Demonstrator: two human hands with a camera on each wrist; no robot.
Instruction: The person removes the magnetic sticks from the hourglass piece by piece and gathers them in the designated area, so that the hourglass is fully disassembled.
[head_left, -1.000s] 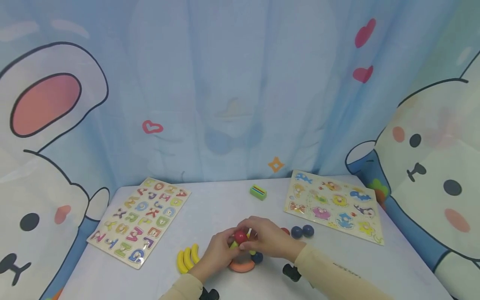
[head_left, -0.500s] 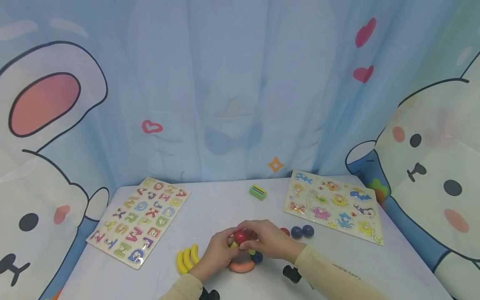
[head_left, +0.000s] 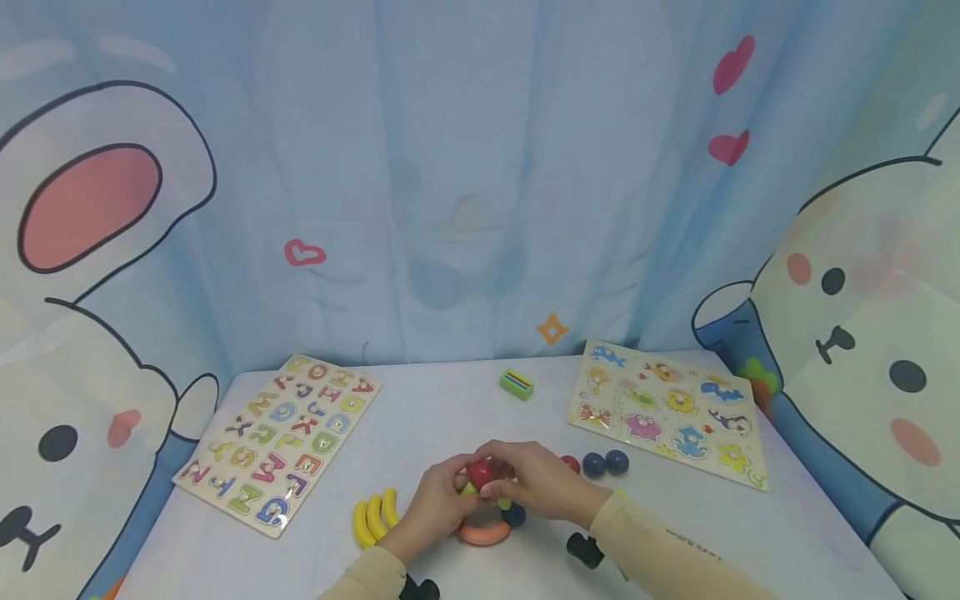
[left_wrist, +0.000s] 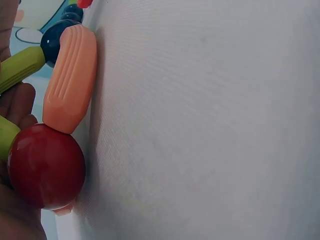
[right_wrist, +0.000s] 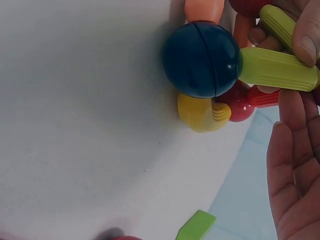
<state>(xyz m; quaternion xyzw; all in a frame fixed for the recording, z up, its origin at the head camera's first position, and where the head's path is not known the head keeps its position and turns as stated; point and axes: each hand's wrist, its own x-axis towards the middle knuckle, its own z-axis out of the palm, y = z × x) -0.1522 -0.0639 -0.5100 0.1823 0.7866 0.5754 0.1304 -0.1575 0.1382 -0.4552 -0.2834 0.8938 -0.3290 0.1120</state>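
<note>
Orange bar (head_left: 483, 533): low at the table (head_left: 427, 417), nearest you in the build; landmark for this list.
Low red ball (left_wrist: 46, 166): touching the orange bar's left end.
Blue ball (head_left: 513, 515): touching its right end.
Left green bar (head_left: 468, 490) and right green bar (head_left: 505, 504): tilted, above the orange bar.
Top red ball (head_left: 481, 474): above and beyond the orange bar, between your hands.
Left hand (head_left: 438, 500): left of the orange bar, fingers bent, apparently pinching the left green bar.
Right hand (head_left: 540, 479): right of and above the orange bar, thumb and fingers nearly closed about the right green bar.
Yellow piece (right_wrist: 197, 114): beyond the orange bar; whether joined, you cannot tell.
Yellow bars (head_left: 375, 517): left of the orange bar.
Spare blue balls (head_left: 606, 463): right of and beyond it.
Risks, as judged: unequal pressure from your two hands may twist the green bars off their balls; a weak joint may let the top red ball drop and roll; lifting early may leave the orange bar behind
</note>
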